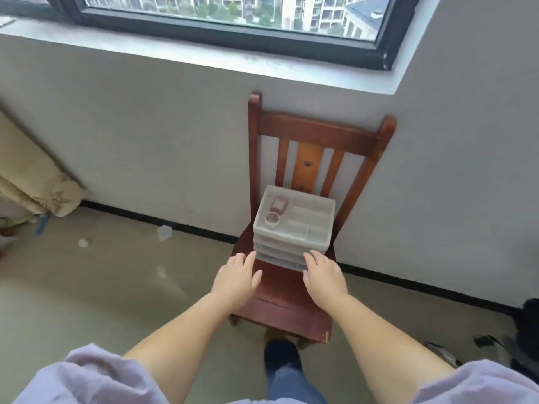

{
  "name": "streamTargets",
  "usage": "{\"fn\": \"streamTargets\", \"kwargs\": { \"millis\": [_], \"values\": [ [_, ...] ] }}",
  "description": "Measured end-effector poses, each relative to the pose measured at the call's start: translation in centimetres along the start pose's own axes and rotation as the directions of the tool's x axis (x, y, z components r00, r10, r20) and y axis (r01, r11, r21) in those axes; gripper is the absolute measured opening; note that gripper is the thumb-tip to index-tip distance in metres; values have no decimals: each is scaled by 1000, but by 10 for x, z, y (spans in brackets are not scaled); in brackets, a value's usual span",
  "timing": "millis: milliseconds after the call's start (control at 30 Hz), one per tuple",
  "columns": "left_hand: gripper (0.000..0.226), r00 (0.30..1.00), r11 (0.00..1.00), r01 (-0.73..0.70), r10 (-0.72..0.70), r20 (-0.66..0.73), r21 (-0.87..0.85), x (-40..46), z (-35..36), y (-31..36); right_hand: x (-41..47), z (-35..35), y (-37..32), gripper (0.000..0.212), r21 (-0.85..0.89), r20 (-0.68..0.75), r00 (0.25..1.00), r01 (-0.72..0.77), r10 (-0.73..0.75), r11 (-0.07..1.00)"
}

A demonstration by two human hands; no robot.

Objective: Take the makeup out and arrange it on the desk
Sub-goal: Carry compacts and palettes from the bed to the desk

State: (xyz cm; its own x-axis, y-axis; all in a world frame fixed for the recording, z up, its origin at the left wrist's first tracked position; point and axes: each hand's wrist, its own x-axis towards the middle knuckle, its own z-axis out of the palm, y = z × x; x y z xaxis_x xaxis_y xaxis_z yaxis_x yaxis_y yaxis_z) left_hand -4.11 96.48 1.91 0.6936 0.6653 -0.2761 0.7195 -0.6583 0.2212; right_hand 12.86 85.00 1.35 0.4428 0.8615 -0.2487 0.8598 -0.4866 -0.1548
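- Makeup organizer (294, 225) — a translucent white plastic box with stacked drawers and an open compartmented top tray — stands on the seat of a dark red-brown wooden chair (280, 298), toward the back of the seat, close to the slatted backrest.
- In the left part of the organizer's top tray lie two small items: a brownish squarish piece (279, 204) farther back and a small round ring-shaped container (272, 219) nearer the front; the blur hides what they are. The tray's right-hand compartments look pale, and their contents cannot be made out.
- Left hand (236, 277) is spread flat with fingers apart and gripping nothing, palm down, just beside the organizer's lower left front corner; whether the fingertips touch it cannot be told.
- Right hand (323, 274) is likewise spread and grasping nothing, at the organizer's lower right front corner, its fingertips at or against the bottom drawer.
- Both bare forearms reach in from below the organizer, coming out of loose lilac sleeves (87, 377).
- Below the chair's front edge a leg in blue jeans (287, 377) shows on the beige tiled floor (116, 287).
- The chair backs against a grey wall (145, 126) under a black-framed window (233, 33).
- Well left of the chair, a cream patterned cloth (32, 182) hangs, and small white scraps (164, 232) lie on the floor.
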Motion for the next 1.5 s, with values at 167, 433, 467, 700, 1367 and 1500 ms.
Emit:
{"fn": "streamTargets", "kwargs": {
  "millis": [167, 433, 467, 700, 1367, 1500],
  "values": [
    [48, 990, 973, 121, -104, 95, -195, 111, -15, 16, 132, -25, 17, 37, -16, 108, 984, 142, -139, 990],
    [47, 970, 956, 231, -211, 123, -181, 225, 16, 21, 281, -8, 17, 47, 31, 221, 956, 190, -192, 981],
    [51, 971, 966, 220, -202, 131, -139, 230, 23, 21, 287, -2, 17, 46, -5, 231, 955, 192, -186, 981],
    [36, 978, 984, 177, -173, 118, -30, 240, 42, 22, 288, 31, 9, 48, -74, 169, 975, 156, -141, 985],
    [49, 780, 745, 507, -611, -136, -434, 23, 1, -80, 179, -7, -108, 31, 59, -45, 784, 620, -619, 782],
    [45, 584, 553, 632, -801, -136, -543, -117, 25, -105, 101, 9, -194, 45, 3, 37, 565, 824, -824, 566]
  ]
}}
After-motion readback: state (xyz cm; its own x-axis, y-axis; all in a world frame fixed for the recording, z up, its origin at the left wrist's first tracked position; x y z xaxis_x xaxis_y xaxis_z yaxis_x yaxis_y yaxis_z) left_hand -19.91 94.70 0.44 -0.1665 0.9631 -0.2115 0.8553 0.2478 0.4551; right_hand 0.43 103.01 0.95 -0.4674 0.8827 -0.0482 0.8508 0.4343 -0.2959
